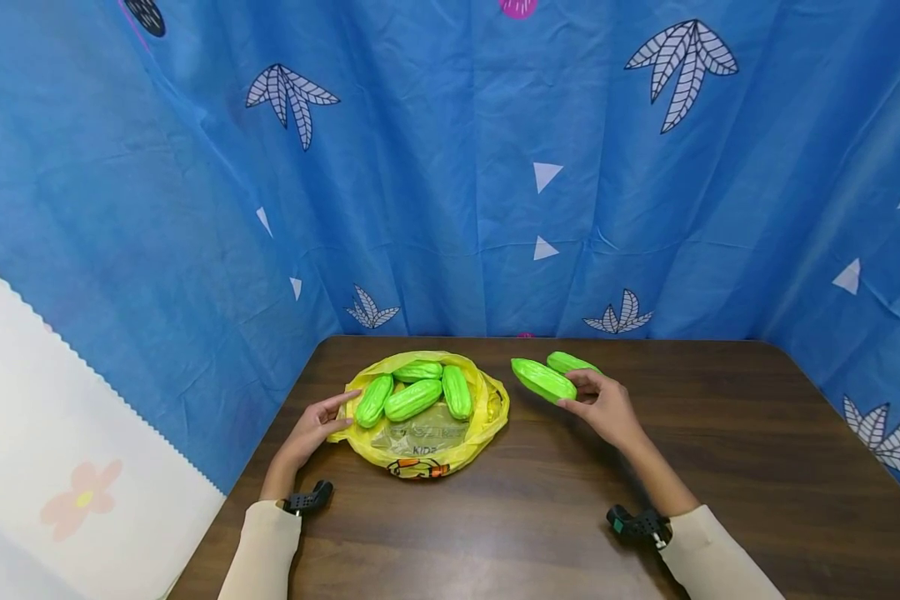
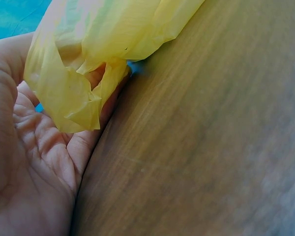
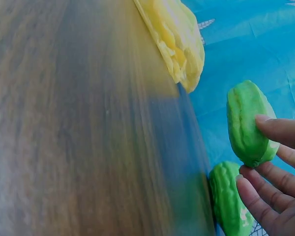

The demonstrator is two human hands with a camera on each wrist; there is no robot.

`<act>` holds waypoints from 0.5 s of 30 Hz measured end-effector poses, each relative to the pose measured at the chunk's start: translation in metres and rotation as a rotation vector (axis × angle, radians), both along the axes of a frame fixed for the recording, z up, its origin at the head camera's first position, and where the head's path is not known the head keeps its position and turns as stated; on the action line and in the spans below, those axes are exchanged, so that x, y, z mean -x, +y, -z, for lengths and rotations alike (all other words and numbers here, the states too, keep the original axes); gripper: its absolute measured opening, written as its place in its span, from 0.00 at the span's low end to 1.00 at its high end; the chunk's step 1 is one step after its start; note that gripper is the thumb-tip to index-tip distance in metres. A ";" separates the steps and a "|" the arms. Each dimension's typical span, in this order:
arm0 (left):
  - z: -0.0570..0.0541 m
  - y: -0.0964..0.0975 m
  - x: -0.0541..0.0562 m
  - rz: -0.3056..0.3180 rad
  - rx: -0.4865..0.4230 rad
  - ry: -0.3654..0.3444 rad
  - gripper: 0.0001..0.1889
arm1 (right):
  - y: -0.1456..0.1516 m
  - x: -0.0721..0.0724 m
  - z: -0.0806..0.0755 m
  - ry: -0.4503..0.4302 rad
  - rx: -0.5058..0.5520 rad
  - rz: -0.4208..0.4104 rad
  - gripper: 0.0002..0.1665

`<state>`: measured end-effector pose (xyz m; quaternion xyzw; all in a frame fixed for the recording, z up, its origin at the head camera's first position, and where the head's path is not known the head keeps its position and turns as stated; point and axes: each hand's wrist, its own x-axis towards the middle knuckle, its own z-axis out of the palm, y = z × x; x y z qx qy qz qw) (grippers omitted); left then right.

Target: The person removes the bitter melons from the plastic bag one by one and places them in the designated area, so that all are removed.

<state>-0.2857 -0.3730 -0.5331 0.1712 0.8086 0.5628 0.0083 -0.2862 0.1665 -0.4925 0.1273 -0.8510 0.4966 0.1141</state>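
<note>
My right hand (image 1: 606, 410) pinches a bright green ridged gourd (image 1: 543, 380) by its near end, thumb on one side and fingers on the other, held above the table. Behind it, a second green gourd (image 1: 570, 362) lies on the table; the right wrist view shows this lower gourd (image 3: 228, 196) just beyond the fingertips. To the left stands a yellow plastic bag (image 1: 456, 457), its mouth spread wide, with several similar gourds (image 1: 414, 400) inside. My left hand (image 1: 317, 425) holds the bag's left rim; in the left wrist view, crumpled yellow plastic (image 2: 73, 98) hides part of its fingers.
Everything rests on a dark brown wooden table (image 1: 495, 533). A blue curtain (image 1: 435, 167) with leaf prints hangs right behind the far edge and along both sides. White cloth (image 1: 60, 433) with a scalloped border hangs at the left.
</note>
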 end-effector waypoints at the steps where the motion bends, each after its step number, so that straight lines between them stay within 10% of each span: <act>1: 0.000 0.000 0.000 0.000 -0.001 0.001 0.28 | 0.001 0.000 0.001 -0.002 -0.002 0.003 0.27; 15: 0.001 0.000 0.000 0.006 -0.007 0.001 0.29 | 0.010 0.006 0.011 -0.025 -0.060 0.040 0.26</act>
